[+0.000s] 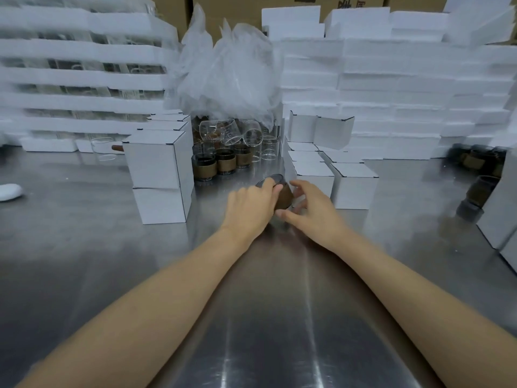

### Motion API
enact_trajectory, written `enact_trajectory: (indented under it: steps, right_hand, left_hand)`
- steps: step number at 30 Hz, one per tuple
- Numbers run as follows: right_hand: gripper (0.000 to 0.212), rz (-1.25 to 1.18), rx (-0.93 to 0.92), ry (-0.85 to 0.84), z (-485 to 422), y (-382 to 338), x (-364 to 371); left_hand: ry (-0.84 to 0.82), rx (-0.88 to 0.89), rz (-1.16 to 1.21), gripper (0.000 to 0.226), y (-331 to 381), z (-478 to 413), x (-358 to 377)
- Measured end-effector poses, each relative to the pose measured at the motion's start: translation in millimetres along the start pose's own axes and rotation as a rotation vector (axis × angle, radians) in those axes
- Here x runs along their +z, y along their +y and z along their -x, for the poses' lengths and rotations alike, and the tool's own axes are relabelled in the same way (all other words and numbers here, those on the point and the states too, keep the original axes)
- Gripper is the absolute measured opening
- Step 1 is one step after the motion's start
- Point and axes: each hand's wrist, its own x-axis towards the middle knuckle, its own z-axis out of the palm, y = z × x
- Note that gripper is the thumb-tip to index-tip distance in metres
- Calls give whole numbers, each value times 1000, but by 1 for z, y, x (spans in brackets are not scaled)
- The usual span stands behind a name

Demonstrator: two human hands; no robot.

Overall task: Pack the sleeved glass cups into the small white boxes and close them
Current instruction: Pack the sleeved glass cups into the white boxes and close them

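Curled over the rim, my left hand (250, 204) grips the cup (285, 197) by its top, tilted, brown sleeve towards my right hand (314, 210). That hand is half open, fingers loosely bent round the far side and thumb by the base; I cannot tell whether it has hold. Cup and hands sit low over the steel table (265, 317), between a stack of closed boxes (156, 166) and a box (354, 187) just right. More cups (221, 162) stand behind.
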Motion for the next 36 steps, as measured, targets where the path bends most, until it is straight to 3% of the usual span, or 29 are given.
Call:
enact_trajectory:
  steps: [5,7,12,16,18,20,22,33,36]
  right_hand:
    - [51,-150,-27,102,-1,-3,0]
    - [50,-223,-7,151,-2,-4,-1]
    - [35,-545,108,176,-5,-4,-2]
    - [18,-914,115,77,-7,-3,-7]
    - [23,-975,113,43,-8,-4,-8]
    - [29,-989,114,7,-7,-3,-8]
    - [31,-976,110,-16,-6,-2,-8]
    - [31,-940,125,-25,-6,-2,-9]
    - [29,-917,112,-31,-6,-3,-8]
  left_hand:
    - [342,190,202,27,-3,8,-7]
    - [391,248,319,29,-4,8,-6]
    - [254,26,851,46,0,4,-4]
    - [219,-159,875,42,-11,-4,9]
    - [41,-134,870,43,-16,-6,16]
    - [-147,-61,845,60,-15,-5,21]
    - [-220,-38,821,71,-14,-5,24]
    - [-163,-63,974,64,-13,-4,19]
    - [-161,-67,971,77,-12,-5,19]
